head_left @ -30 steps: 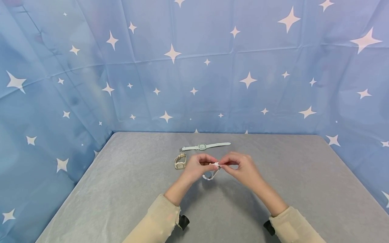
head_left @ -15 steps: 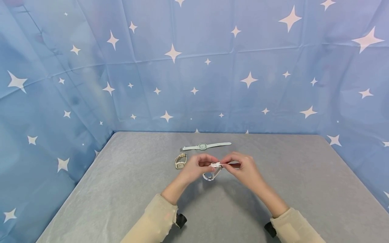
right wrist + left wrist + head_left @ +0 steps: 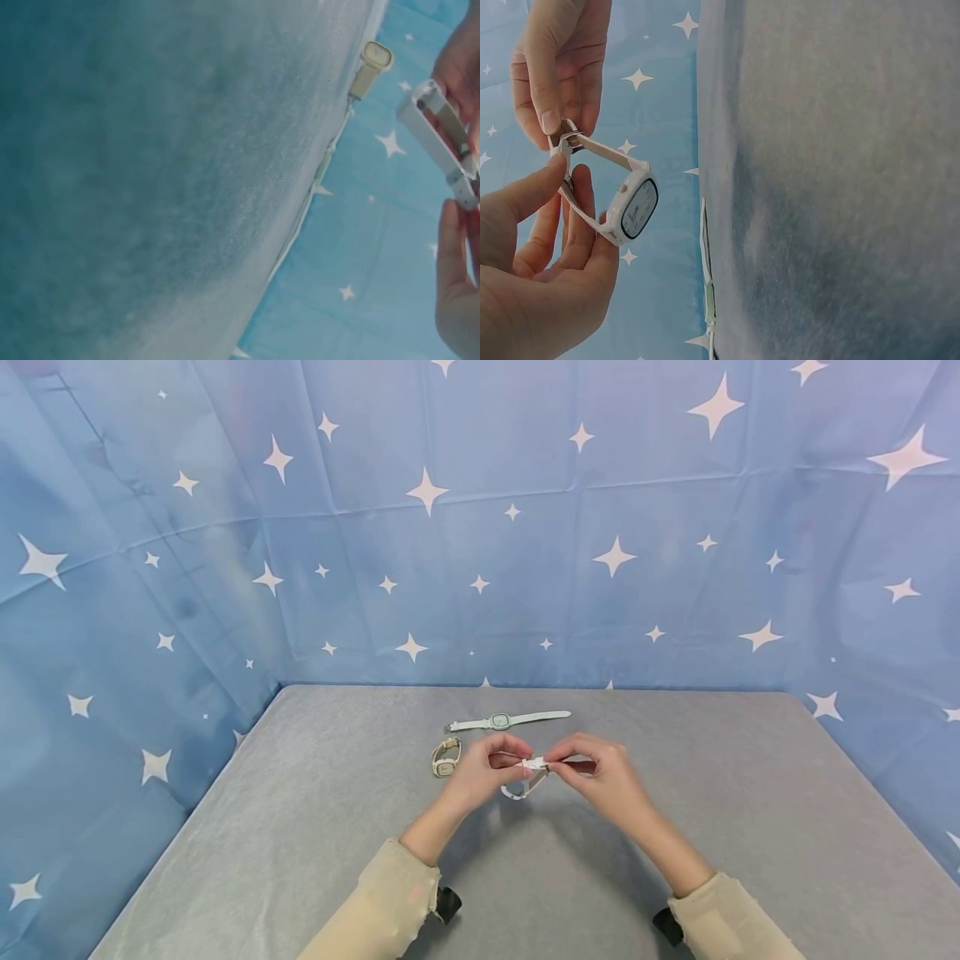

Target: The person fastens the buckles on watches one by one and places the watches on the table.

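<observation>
A white wristwatch [image 3: 636, 206] with a dark-rimmed rounded face hangs between both hands above the table, its strap bent into a loop. My left hand [image 3: 477, 774] pinches the strap between thumb and fingers, with the watch case hanging below. My right hand [image 3: 600, 774] pinches the strap at the buckle side, close to the left fingertips. In the left wrist view the metal buckle [image 3: 571, 139] shows between the two hands, with strap through it. The fingertips partly cover the strap ends.
Behind the hands a pale mint wristwatch [image 3: 500, 722] lies stretched out flat on the grey table [image 3: 300, 827]. A beige wristwatch [image 3: 446, 767], its strap looped, stands just left of the left hand. A blue star-printed curtain [image 3: 480, 543] surrounds the table.
Both hands stay at nearly the same place with the white wristwatch. The left fingers have shifted slightly leftward along the strap, and more of the white strap shows between the hands.
</observation>
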`<state>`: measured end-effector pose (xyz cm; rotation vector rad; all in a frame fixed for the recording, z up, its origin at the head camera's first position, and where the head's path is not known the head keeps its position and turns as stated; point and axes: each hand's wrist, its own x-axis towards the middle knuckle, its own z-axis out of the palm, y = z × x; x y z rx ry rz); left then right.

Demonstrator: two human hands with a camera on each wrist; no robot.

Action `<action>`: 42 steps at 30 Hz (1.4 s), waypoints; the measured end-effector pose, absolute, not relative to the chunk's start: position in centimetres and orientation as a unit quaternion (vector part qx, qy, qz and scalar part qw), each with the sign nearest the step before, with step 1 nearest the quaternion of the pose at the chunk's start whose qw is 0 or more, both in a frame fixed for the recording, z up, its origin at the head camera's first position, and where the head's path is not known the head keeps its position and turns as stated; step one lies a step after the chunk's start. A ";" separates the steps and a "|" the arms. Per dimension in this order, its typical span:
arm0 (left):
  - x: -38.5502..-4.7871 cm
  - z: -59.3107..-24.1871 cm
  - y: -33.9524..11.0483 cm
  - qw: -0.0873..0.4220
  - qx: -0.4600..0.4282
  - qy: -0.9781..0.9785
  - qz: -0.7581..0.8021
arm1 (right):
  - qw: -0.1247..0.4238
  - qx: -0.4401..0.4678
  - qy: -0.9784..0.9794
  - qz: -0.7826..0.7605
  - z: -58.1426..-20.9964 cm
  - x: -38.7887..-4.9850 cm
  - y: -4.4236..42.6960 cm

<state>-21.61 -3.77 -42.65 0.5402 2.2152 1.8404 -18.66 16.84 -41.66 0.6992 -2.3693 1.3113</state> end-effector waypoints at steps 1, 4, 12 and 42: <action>-21.6 -42.6 -3.8 0.103 0.182 0.753 0.624 | 0.171 0.246 -0.835 0.462 -41.7 -18.7 16.8; -21.5 -42.5 -3.7 0.097 0.183 0.753 0.625 | 0.167 0.243 -0.837 0.462 -41.6 -18.7 16.9; -21.3 -42.0 -3.7 0.081 0.189 0.745 0.635 | 0.156 0.235 -0.845 0.455 -41.6 -18.7 16.9; -21.0 -42.3 -3.5 0.065 0.204 0.752 0.624 | 0.210 0.266 -0.835 0.433 -42.0 -18.4 16.1</action>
